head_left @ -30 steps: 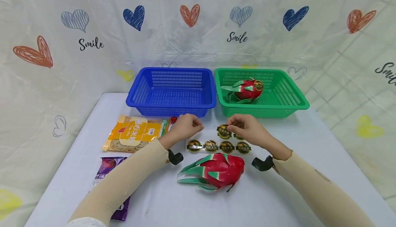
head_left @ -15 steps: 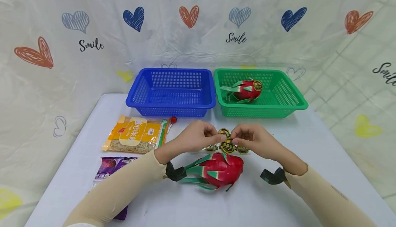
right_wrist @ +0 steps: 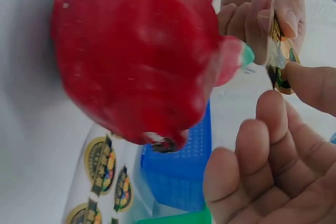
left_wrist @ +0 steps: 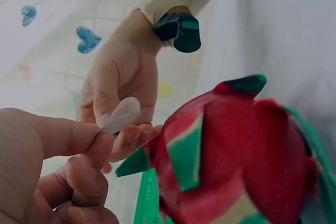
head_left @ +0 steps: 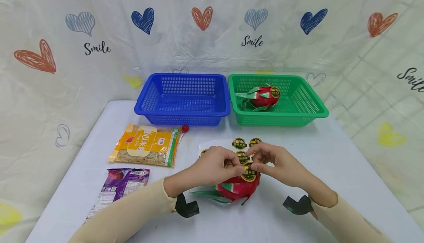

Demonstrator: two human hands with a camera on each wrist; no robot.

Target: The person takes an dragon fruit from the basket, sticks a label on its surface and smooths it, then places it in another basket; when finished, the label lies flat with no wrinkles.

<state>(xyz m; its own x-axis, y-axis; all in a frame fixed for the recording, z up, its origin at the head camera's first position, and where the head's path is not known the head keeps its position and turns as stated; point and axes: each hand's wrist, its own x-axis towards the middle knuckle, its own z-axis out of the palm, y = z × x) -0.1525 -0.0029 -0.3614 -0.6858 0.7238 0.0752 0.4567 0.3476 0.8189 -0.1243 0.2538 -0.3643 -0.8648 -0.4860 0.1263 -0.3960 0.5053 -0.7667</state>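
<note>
My left hand [head_left: 214,166] pinches a round black-and-gold sticker [head_left: 250,175] between thumb and index finger, above a red dragon fruit [head_left: 233,191] with green scales. Seen from the left wrist, the sticker's pale back [left_wrist: 124,115] is bent and stands out from those fingertips. My right hand [head_left: 279,165] is on the other side; its thumb [right_wrist: 310,83] touches the sticker's edge in the right wrist view, while its other fingers [right_wrist: 223,169] are loosely bent and apart from the thumb. Behind lies the sticker sheet [head_left: 207,144], partly hidden by my hands.
At the back stand a blue basket [head_left: 182,119] and a green basket [head_left: 275,119], which holds another dragon fruit [head_left: 261,97] bearing a sticker. A yellow noodle packet [head_left: 144,145], a red-tipped stick [head_left: 184,129] and a purple packet [head_left: 119,184] lie to the left.
The right hand had a sticker at the sheet; the left hand came across and met it there. Both hands and the sticker then moved nearer, over the dragon fruit, and the right fingers loosened.
</note>
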